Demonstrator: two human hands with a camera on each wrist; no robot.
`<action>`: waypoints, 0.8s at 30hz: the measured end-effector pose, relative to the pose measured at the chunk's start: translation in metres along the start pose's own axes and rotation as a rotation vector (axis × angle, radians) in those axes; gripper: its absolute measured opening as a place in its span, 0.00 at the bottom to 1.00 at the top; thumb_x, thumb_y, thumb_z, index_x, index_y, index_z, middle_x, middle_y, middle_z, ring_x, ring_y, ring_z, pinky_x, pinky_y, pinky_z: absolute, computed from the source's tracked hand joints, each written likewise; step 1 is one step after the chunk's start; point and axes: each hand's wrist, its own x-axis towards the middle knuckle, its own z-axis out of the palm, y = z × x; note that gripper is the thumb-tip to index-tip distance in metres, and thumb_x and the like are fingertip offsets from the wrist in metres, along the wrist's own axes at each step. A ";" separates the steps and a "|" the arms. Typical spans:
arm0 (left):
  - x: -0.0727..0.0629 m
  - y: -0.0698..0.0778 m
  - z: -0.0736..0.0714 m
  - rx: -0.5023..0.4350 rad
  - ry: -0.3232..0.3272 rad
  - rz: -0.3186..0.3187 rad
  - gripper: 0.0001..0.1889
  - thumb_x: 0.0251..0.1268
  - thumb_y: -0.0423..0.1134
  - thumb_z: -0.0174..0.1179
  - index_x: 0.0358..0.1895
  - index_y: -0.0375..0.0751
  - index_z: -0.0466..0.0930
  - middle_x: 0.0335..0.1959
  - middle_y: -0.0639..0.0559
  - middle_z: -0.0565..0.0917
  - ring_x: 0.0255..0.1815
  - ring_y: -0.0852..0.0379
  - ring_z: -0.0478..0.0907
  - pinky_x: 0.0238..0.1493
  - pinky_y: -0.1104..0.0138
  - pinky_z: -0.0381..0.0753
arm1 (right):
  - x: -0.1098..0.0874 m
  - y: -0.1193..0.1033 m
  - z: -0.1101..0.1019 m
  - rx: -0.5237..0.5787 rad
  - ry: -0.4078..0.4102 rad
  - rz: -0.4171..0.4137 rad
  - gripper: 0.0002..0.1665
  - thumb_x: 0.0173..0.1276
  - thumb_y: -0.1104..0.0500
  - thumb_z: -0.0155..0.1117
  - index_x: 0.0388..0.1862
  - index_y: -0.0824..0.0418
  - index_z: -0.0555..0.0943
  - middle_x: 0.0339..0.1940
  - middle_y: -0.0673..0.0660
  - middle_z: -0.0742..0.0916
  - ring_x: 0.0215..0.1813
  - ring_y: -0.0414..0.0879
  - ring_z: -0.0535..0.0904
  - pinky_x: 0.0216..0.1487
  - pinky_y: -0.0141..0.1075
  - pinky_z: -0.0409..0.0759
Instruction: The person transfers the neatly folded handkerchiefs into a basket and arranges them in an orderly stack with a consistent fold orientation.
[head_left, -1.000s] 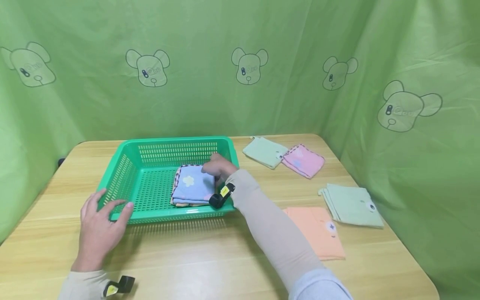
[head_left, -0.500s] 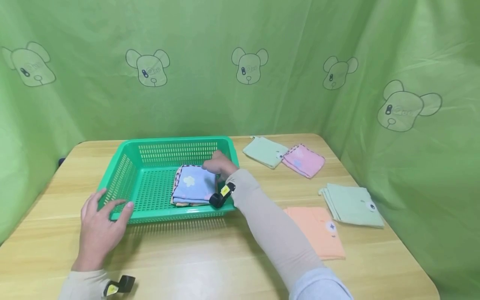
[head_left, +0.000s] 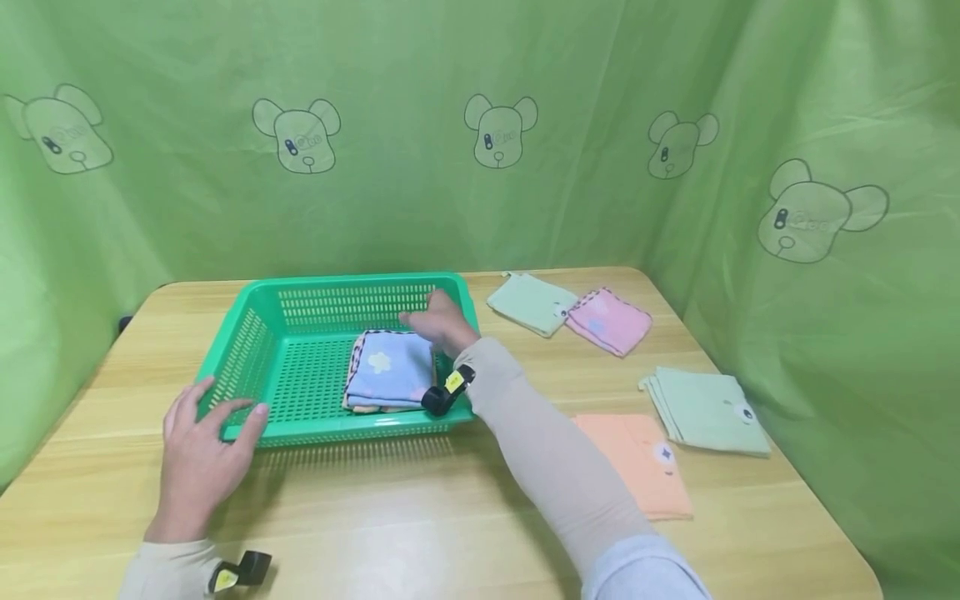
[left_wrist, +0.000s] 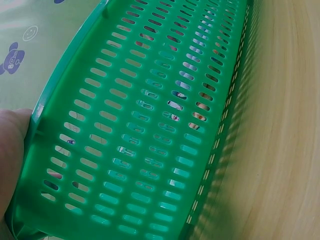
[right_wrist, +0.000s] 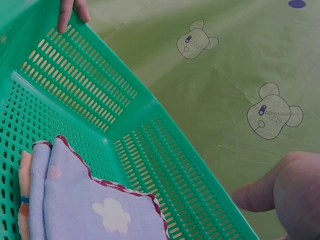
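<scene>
In the head view, my left hand (head_left: pixel 202 462) holds the near left corner of a green plastic basket (head_left: pixel 322 431), its fingers hooked over the rim. From the right wrist view, two of its fingertips hang down inside the basket wall. A folded blue cloth (head_left: pixel 390 371) with a white flower and checked edging lies in the basket's right half. Peach cloth (right_wrist: pixel 25 192) peeks out from under it. My right hand (head_left: pixel 444 323) hovers above the cloth's far right corner by the right wall, fingers loosely extended and holding nothing. Its lower fingers are partly hidden.
Right of the basket lie a pale green cloth (head_left: pixel 528 302), a pink cloth (head_left: pixel 611 323) overlapping it, another green cloth (head_left: pixel 701 408) and an orange cloth (head_left: pixel 637 471), partly behind my right forearm. A green curtain (head_left: pixel 390 192) with bear prints surrounds the wooden table (head_left: pixel 375 533).
My right hand has lifted away from the blue cloth's corner and its finger now points out above it. The left hand and basket stay where they were.
</scene>
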 end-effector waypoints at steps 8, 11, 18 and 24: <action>-0.001 -0.001 0.000 -0.006 0.007 0.009 0.23 0.70 0.51 0.54 0.48 0.31 0.80 0.71 0.27 0.57 0.72 0.26 0.45 0.63 0.29 0.43 | -0.002 0.004 -0.014 0.152 -0.083 -0.059 0.40 0.69 0.55 0.63 0.73 0.63 0.56 0.64 0.64 0.71 0.60 0.58 0.74 0.57 0.46 0.78; -0.004 -0.002 0.000 -0.007 0.004 0.005 0.22 0.70 0.51 0.54 0.48 0.31 0.80 0.71 0.28 0.57 0.71 0.26 0.45 0.62 0.28 0.43 | -0.004 0.008 -0.021 0.265 -0.154 -0.098 0.36 0.71 0.58 0.61 0.72 0.65 0.56 0.61 0.65 0.74 0.63 0.61 0.72 0.60 0.48 0.75; -0.004 -0.003 0.001 -0.003 0.008 0.013 0.22 0.70 0.51 0.54 0.48 0.31 0.80 0.71 0.27 0.57 0.71 0.25 0.45 0.63 0.29 0.43 | -0.009 0.005 -0.045 0.336 -0.110 -0.183 0.29 0.72 0.60 0.59 0.67 0.66 0.62 0.56 0.64 0.77 0.59 0.58 0.76 0.58 0.44 0.78; 0.000 -0.002 0.001 -0.013 0.019 0.022 0.22 0.70 0.50 0.54 0.47 0.31 0.80 0.70 0.26 0.57 0.71 0.26 0.46 0.64 0.29 0.42 | -0.005 0.007 -0.071 0.342 -0.046 -0.203 0.27 0.72 0.60 0.59 0.66 0.64 0.64 0.57 0.64 0.77 0.59 0.59 0.76 0.56 0.42 0.79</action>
